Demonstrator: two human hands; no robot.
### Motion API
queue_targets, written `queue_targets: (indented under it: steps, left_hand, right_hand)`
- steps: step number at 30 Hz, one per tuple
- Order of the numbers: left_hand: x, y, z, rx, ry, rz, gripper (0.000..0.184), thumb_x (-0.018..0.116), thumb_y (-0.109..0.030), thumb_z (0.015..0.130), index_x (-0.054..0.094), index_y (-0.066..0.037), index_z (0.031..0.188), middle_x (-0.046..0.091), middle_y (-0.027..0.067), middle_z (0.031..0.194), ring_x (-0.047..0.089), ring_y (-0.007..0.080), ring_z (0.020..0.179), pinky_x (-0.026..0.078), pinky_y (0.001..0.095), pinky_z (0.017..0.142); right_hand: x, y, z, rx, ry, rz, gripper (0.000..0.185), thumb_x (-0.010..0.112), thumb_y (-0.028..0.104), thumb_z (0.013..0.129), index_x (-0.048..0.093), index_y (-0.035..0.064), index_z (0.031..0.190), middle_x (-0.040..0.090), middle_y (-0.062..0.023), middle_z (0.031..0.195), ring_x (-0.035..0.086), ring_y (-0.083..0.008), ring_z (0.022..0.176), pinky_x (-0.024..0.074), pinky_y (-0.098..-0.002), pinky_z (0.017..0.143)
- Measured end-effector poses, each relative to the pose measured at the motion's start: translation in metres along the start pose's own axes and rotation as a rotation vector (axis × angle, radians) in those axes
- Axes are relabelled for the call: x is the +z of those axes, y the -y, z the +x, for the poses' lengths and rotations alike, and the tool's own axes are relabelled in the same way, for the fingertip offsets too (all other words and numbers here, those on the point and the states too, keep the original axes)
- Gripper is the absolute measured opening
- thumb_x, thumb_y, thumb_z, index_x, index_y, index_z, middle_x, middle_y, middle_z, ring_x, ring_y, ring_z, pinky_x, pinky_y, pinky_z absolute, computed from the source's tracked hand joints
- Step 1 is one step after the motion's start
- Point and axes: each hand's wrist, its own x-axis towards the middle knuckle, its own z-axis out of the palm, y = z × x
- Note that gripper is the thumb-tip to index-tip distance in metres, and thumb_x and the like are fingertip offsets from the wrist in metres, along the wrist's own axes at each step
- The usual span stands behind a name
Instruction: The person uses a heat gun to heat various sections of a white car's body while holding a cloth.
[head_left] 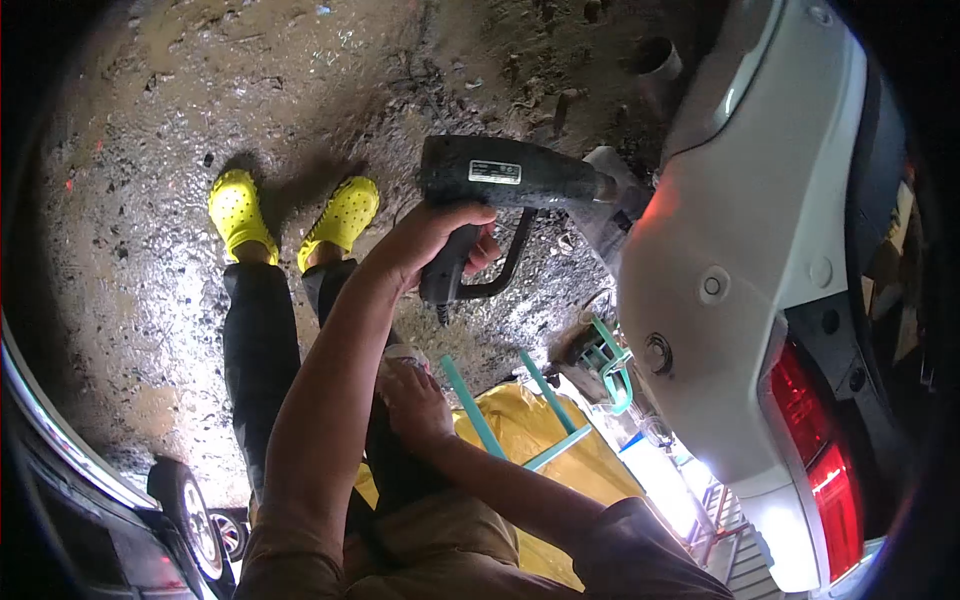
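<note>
A black heat gun with a white label is gripped in one hand, whose fingers wrap round its handle. This hand's arm comes up from the lower left, so I take it as my left hand. The gun's nozzle points right, close to the pale car bumper, where an orange-red glow shows on the edge. My right hand rests low against my dark trouser leg, its fingers bent over something whitish that is mostly hidden.
Yellow clogs stand on wet, muddy ground. Below are a yellow sheet and a green frame. A red tail light is at the right. Wheels and a dark car lie lower left.
</note>
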Motion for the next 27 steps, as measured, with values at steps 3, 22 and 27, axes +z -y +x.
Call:
queue_targets:
  steps: [3,22,27]
  left_hand:
    - [-0.006,0.002,0.009,-0.029,-0.04,0.008,0.029,0.065,-0.03,0.086,0.063,-0.002,0.094,0.068,0.0109,0.08,0.064,0.0144,0.061,0.053,0.0286,0.058]
    - [-0.056,0.049,0.1,-0.134,0.189,-0.146,0.025,0.066,-0.026,0.085,0.062,-0.002,0.089,0.067,0.0117,0.073,0.065,0.0149,0.06,0.053,0.0275,0.055]
    - [-0.046,0.063,0.138,-0.155,0.19,-0.162,0.024,0.066,-0.024,0.086,0.062,-0.001,0.091,0.066,0.0117,0.073,0.063,0.0137,0.059,0.052,0.0254,0.053]
  right_hand:
    - [0.003,-0.002,0.002,0.028,0.028,0.028,0.043,0.058,0.011,0.08,0.059,0.0141,0.123,0.047,-0.0122,0.138,0.046,-0.033,0.126,0.0356,-0.0479,0.108]
    - [-0.006,-0.024,0.007,0.067,-0.035,0.223,0.028,0.066,0.004,0.081,0.065,0.0097,0.108,0.057,-0.0131,0.126,0.057,-0.0364,0.114,0.0482,-0.0466,0.094]
    - [-0.005,-0.042,0.007,0.058,-0.07,0.245,0.029,0.068,0.006,0.076,0.067,0.0122,0.105,0.057,-0.0101,0.127,0.056,-0.0313,0.117,0.0471,-0.0457,0.097]
